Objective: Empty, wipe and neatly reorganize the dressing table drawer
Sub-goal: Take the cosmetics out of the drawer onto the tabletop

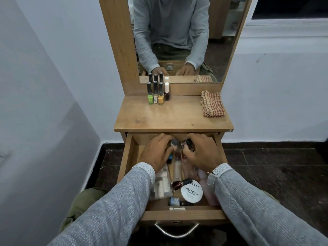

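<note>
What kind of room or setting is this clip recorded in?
Probably a bedroom or dressing corner at home: a wooden dressing table with a tall mirror, nail polish bottles lined up on top, and an open drawer of cosmetics.

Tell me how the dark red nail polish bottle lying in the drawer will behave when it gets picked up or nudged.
The dark red bottle lies on its side, propped against the round nail polish tub, so a nudge would probably make it roll or slide off. It looks like glossy glass: likely slippery and breakable if dropped. Being small, it is probably light, easy for one hand.
</note>
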A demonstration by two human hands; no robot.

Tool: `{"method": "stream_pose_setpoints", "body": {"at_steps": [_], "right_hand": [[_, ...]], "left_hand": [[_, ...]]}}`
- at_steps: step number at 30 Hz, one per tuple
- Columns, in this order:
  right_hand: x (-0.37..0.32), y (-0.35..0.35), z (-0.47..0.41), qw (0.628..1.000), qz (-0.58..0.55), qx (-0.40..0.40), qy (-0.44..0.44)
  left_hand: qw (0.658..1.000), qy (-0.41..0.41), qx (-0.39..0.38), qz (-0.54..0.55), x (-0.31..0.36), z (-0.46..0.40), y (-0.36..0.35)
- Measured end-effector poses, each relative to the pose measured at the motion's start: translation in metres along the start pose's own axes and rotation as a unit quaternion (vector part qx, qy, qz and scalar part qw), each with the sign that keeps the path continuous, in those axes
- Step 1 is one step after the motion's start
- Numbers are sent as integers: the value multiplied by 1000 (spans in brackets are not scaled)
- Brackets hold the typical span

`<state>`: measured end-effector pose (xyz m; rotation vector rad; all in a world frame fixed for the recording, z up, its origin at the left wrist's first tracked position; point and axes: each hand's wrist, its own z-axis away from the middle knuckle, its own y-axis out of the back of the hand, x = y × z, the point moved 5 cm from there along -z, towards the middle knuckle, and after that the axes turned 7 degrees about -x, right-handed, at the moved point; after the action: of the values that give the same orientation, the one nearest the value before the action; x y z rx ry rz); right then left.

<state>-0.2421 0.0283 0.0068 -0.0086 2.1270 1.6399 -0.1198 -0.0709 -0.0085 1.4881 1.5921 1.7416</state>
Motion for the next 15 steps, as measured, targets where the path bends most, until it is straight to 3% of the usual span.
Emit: {"method": "stream_pose_setpoints", "body": {"at_steps": [8, 15], "right_hand": [[-8, 46, -7, 987, -129, 94, 33], [-10, 71, -37, 979, -138, 148, 17]], "left_hand": [[985, -23, 89, 149, 12, 2, 42], [974, 1, 162, 158, 16, -30, 78]]}}
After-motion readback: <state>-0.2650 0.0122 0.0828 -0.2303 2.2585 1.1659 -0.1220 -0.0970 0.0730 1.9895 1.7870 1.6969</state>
